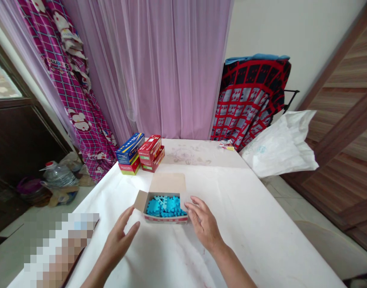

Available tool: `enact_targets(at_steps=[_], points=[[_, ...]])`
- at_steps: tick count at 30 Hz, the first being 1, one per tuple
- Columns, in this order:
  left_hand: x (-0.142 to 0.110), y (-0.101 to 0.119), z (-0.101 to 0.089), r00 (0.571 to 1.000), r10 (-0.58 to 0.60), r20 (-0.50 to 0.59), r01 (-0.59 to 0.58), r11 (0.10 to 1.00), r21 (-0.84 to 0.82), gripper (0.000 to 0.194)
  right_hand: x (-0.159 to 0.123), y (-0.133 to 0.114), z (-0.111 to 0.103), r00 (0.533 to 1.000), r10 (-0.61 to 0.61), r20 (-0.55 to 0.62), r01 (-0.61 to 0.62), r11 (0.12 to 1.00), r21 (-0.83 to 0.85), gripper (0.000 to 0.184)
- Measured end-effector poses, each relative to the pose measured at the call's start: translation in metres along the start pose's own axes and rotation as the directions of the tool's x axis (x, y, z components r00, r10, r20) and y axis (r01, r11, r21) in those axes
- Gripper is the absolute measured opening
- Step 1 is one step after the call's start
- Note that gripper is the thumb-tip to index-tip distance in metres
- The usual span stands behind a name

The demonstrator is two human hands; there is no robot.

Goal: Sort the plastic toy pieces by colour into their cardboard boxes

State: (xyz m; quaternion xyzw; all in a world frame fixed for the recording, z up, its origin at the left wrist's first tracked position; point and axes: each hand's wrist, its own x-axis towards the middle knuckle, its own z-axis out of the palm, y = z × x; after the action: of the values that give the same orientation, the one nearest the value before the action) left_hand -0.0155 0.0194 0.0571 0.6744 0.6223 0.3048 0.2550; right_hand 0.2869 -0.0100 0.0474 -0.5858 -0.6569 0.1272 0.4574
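Flanking open box (165, 218), left hand (120, 243), right hand (204, 226), blue pieces (164, 207) inside

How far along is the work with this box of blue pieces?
The cardboard box is already open, its lid folded back. Nothing is in hand: the left hand and right hand sit on either side of it. Left to handle: the blue interlocking pieces lie inside, and the red box and blue box at the back look closed.

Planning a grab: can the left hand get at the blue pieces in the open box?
Probably yes: the left hand is close to the open cardboard box, whose lid is folded back, leaving the blue pieces uncovered; only a low wall intervenes.
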Motion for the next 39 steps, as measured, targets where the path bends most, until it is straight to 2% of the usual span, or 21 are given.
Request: enact_targets(at_steps=[4, 6, 9, 15, 20, 24, 28, 30, 35, 39], points=[[0.006, 0.015, 0.008, 0.971, 0.240, 0.006, -0.240, 0.970, 0.041, 0.050, 0.000, 0.002, 0.003, 1.000, -0.002, 0.014, 0.003, 0.999, -0.052, 0.039], [0.009, 0.022, 0.011, 0.958, 0.287, 0.026, -0.288, 0.951, 0.114, 0.044, 0.001, 0.003, 0.004, 1.000, 0.004, 0.014, -0.003, 0.998, -0.067, 0.039], [0.014, 0.027, 0.016, 0.958, 0.284, 0.022, -0.283, 0.936, 0.209, 0.041, 0.002, 0.004, 0.005, 1.000, 0.008, 0.023, -0.006, 0.997, -0.082, 0.039], [0.022, 0.024, 0.025, 0.972, 0.235, -0.005, -0.234, 0.968, 0.086, 0.038, 0.004, 0.004, 0.006, 0.999, -0.050, 0.003, 0.050, 0.998, -0.036, 0.033], [0.025, 0.026, 0.025, 0.980, 0.197, -0.014, -0.195, 0.976, 0.098, 0.031, 0.007, 0.004, 0.005, 0.999, -0.042, 0.006, 0.043, 0.997, -0.062, 0.031], [0.020, 0.038, 0.019, 0.977, 0.214, -0.024, -0.207, 0.964, 0.164, 0.028, 0.010, 0.002, 0.003, 0.999, -0.020, 0.032, 0.025, 0.986, -0.162, 0.032], [0.013, 0.045, 0.018, 0.962, 0.269, -0.037, -0.245, 0.920, 0.306, 0.028, 0.013, -0.002, 0.002, 0.999, -0.043, 0.022, 0.046, 0.971, -0.236, 0.032], [0.011, 0.042, 0.021, 0.964, 0.261, -0.048, -0.240, 0.936, 0.258, 0.029, 0.013, -0.004, 0.003, 0.998, -0.053, 0.018, 0.056, 0.971, -0.231, 0.032], [0.011, 0.026, 0.026, 0.980, 0.191, -0.048, -0.192, 0.981, -0.029, 0.036, 0.010, -0.004, -0.003, 0.997, -0.072, 0.009, 0.073, 0.991, -0.115, 0.034], [0.028, 0.017, 0.017, 0.994, 0.099, -0.043, -0.103, 0.988, -0.118, 0.040, 0.035, 0.010, -0.018, 0.999, 0.000, -0.038, -0.001, 0.999, -0.044, 0.035]])
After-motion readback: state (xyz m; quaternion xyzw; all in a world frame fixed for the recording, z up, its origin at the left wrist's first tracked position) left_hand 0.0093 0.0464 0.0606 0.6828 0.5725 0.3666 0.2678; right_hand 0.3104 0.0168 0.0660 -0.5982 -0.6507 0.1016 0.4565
